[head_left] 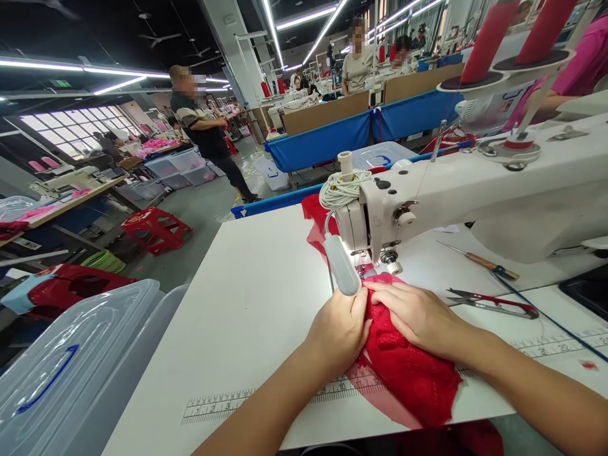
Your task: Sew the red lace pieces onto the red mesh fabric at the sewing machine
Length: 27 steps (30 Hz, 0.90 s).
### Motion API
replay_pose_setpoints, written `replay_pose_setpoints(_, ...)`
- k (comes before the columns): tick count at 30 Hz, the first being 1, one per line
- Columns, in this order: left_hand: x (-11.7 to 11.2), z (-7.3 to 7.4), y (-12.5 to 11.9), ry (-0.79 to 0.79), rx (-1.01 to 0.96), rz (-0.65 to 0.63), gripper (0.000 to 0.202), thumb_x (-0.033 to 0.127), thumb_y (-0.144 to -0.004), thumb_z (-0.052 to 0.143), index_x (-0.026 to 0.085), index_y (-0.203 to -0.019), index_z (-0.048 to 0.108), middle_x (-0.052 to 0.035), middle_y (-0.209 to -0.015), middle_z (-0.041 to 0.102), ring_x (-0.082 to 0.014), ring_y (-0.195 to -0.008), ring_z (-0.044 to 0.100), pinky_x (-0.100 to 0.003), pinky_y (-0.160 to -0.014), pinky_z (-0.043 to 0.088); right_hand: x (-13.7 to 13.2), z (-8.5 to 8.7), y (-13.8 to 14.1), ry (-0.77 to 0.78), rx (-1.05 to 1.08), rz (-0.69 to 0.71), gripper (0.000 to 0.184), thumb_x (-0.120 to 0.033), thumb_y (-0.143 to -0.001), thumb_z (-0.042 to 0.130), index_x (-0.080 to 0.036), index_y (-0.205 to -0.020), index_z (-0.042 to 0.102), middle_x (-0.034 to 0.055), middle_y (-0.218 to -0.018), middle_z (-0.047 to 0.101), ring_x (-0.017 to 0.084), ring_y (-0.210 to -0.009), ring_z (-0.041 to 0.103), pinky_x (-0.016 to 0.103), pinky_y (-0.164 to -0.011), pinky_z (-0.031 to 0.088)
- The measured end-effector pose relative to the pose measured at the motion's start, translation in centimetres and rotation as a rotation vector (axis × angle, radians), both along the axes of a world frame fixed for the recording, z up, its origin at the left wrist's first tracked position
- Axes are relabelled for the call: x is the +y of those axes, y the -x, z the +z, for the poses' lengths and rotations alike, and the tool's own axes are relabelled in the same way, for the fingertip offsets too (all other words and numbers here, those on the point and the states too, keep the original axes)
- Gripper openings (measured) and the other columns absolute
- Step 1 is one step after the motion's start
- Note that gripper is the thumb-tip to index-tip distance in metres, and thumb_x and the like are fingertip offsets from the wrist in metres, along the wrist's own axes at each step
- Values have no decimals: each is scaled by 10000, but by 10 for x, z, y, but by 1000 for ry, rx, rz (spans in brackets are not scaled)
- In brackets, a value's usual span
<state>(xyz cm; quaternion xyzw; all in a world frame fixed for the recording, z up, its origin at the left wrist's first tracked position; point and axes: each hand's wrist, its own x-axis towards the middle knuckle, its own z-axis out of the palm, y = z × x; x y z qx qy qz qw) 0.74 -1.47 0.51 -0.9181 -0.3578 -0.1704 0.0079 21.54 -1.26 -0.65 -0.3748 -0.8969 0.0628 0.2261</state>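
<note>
From the head view, your left hand (339, 329) is curled closed, pinching the edge of the red lace fabric (403, 367), while your right hand (418, 316) lies flat and open on top of it. The lace sits on the white counter (256, 297) under the needle of the white sewing machine (475, 190). Red-handled thread snips (494, 303) lie to the right. Around you stretches a factory hall with blue-skirted benches (327, 142) and a red plastic stool (156, 229).
</note>
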Motion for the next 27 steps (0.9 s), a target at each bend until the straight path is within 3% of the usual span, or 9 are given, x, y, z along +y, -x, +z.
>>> replay_pose_setpoints(5,-2,0,-1,-123,34,-20,357,171,-953,396,5,-1243,523,-226,-1160,618,-287,-969,589,-413,-802,530,-3,1,2,-43,-27,-43,443,-29,-822,386,-134,-1176,631,108,-1305,636,234,-1093,632,396,-902,580)
replay_pose_setpoints(11,-2,1,-2,-136,103,37,383,211,-973,380,30,-1272,535,-220,-1168,632,-292,-916,605,-397,-681,527,-4,2,3,-81,-72,-114,428,-43,-858,385,-157,-1178,644,78,-1287,652,226,-1039,644,376,-865,585)
replay_pose_setpoints(27,-1,0,-3,-91,119,64,387,248,-967,414,65,-1284,538,-223,-1235,603,-317,-1001,589,-426,-733,518,-2,6,3,-57,-78,-157,420,-90,-909,362,-171,-1213,641,86,-1249,665,218,-1049,628,345,-787,581)
